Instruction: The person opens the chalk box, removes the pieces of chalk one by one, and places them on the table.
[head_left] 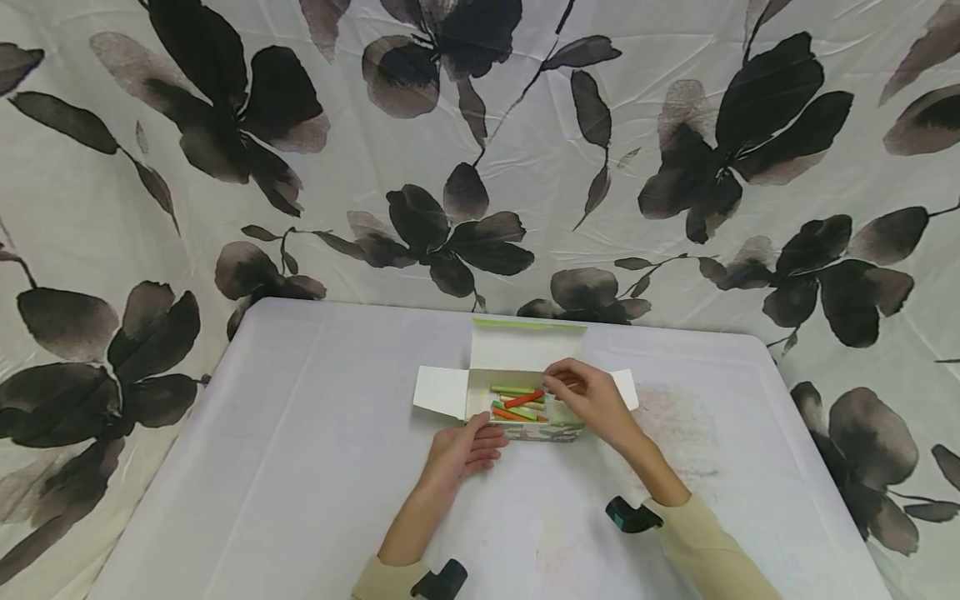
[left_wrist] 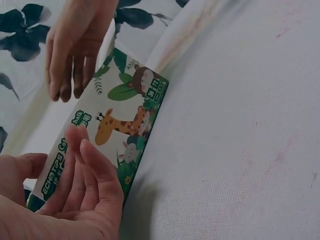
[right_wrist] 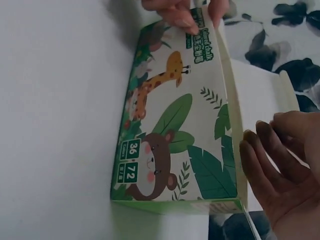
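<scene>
The box (right_wrist: 172, 117) lies with long axis left-right, lid (head_left: 528, 346) opened away. Left hand (head_left: 463, 451) pinches its near side; right hand (head_left: 595, 401) is relaxed.

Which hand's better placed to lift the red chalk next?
Probably the right hand: it hovers over the open box, close to the red chalk. The left hand holds the box's near-left corner.

Reaches from the near side with bare forearms (head_left: 416, 517) out of beige fabric sleeves (head_left: 712, 546), angled inward. Holds the bare left hand (head_left: 467, 450) nearer and leftward, with thumb (head_left: 477, 422) opposed to fingers (head_left: 486, 457) in a light pinch. Arches the bare right hand (head_left: 591, 398) farther and to the right, with fingers loosely bent and pointing down.
</scene>
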